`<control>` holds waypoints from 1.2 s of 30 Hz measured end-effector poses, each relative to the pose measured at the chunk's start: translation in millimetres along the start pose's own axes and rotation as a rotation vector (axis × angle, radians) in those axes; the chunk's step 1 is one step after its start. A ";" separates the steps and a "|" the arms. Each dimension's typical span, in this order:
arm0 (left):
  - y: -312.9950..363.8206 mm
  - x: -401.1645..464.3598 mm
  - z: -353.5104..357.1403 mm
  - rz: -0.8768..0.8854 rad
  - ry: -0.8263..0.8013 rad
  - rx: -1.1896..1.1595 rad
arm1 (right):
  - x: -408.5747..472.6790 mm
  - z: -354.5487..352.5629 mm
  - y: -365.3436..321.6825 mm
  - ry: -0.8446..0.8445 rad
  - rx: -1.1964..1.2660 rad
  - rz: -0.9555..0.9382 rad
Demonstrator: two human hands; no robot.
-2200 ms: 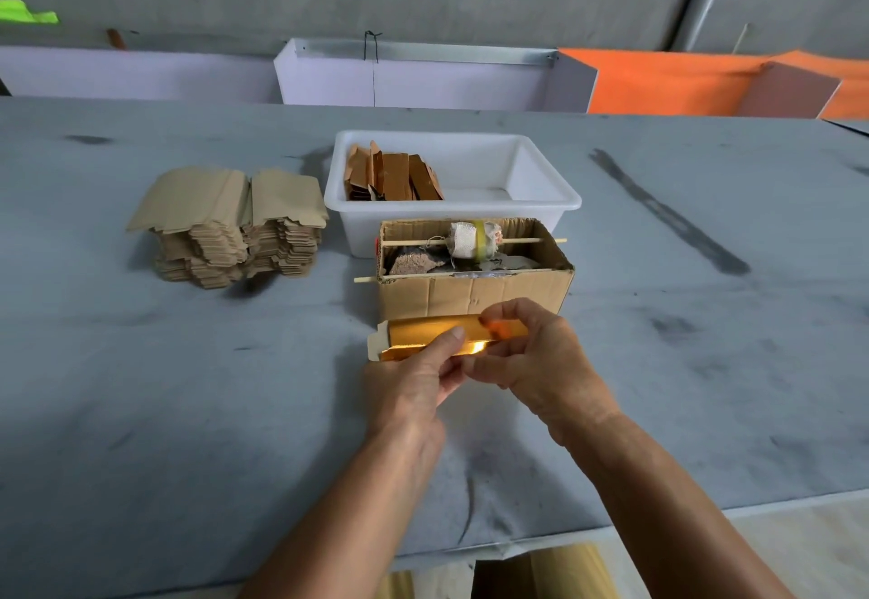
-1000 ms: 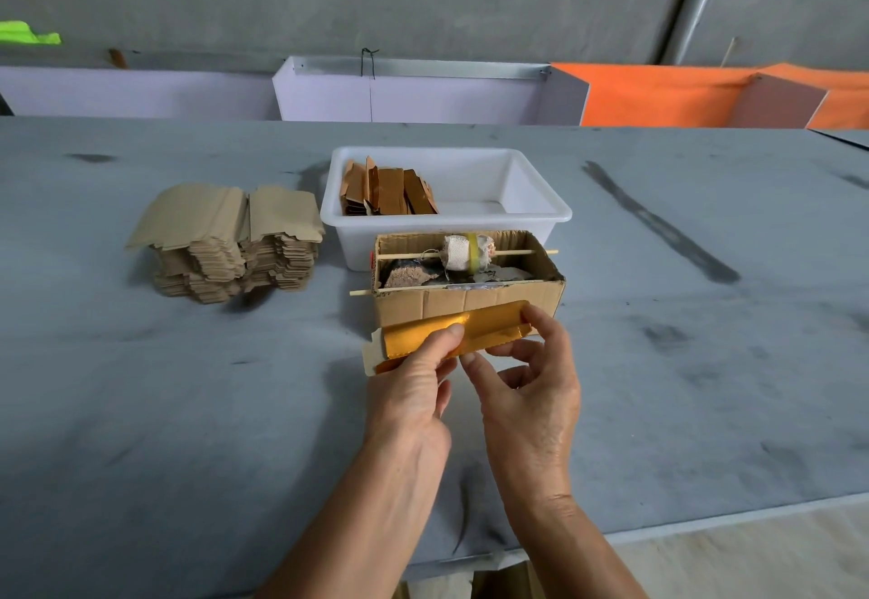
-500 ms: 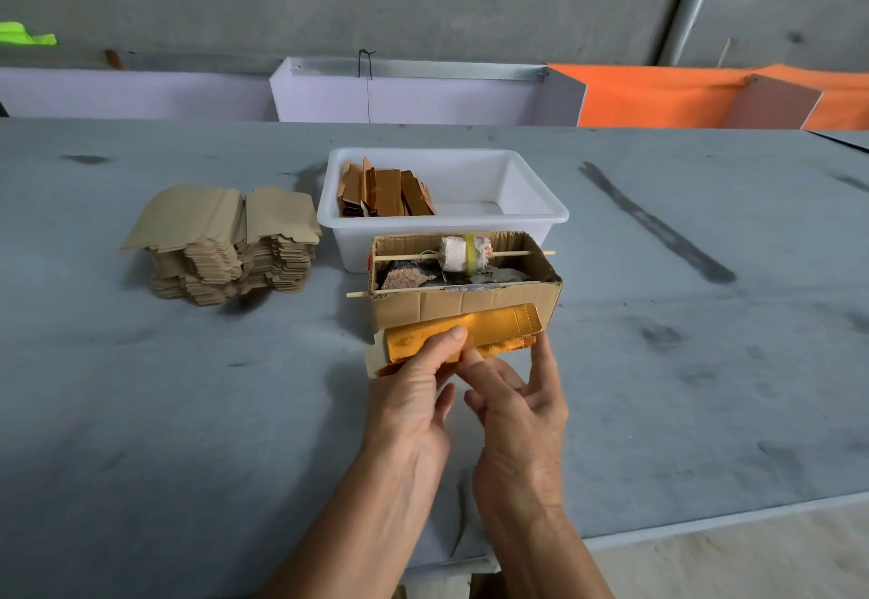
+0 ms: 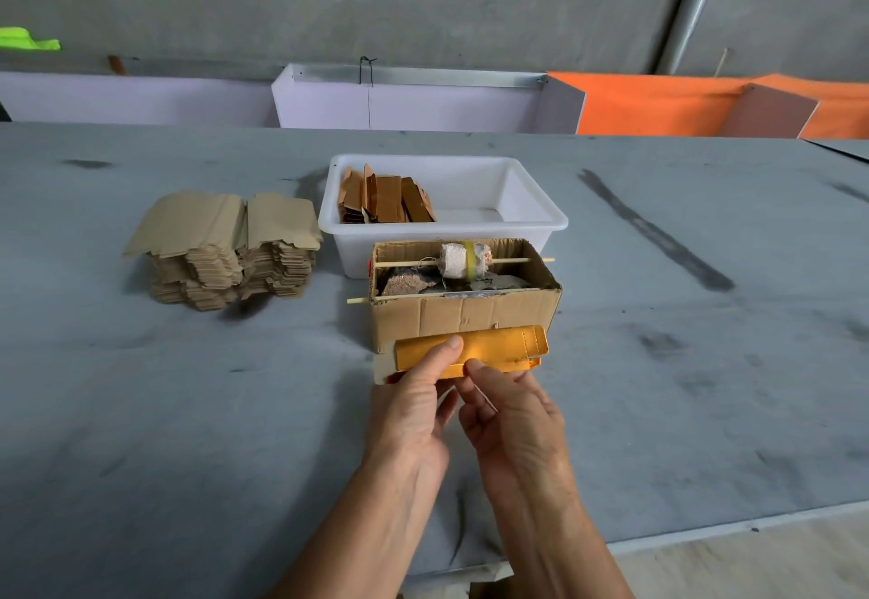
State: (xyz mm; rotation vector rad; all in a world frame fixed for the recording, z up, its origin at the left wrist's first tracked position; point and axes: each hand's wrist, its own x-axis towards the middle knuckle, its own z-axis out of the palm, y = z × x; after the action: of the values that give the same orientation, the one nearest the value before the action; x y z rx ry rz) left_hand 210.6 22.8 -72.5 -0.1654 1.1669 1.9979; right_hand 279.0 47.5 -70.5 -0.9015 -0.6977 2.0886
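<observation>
Presently, head view: left hand (image 4: 414,405) pinches the gold card blank (image 4: 498,348), thumb on top; right hand (image 4: 512,424) pinches its near edge. The blank is held against the cardboard box (image 4: 465,316) front, with the white tub (image 4: 541,217) just behind. Grey tabletop (image 4: 705,410) runs wide rightward; stacked blanks (image 4: 225,250) sit well left.
</observation>
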 end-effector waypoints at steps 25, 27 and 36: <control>-3.4 -2.0 -13.4 0.169 -0.024 0.193 | 11.5 -7.1 -8.2 0.065 -0.086 0.041; -3.4 -1.8 -14.4 0.145 -0.016 0.176 | 13.0 -7.6 -8.5 0.069 -0.080 0.058; 1.9 -0.3 -15.5 0.167 0.024 0.170 | 15.3 -17.0 -17.8 0.038 -0.153 0.056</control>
State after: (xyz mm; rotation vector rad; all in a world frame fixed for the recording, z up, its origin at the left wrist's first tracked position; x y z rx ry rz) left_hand 205.3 10.1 -79.8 -0.0058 1.3992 2.0320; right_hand 292.3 73.1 -73.9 -1.0536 -0.8296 2.0828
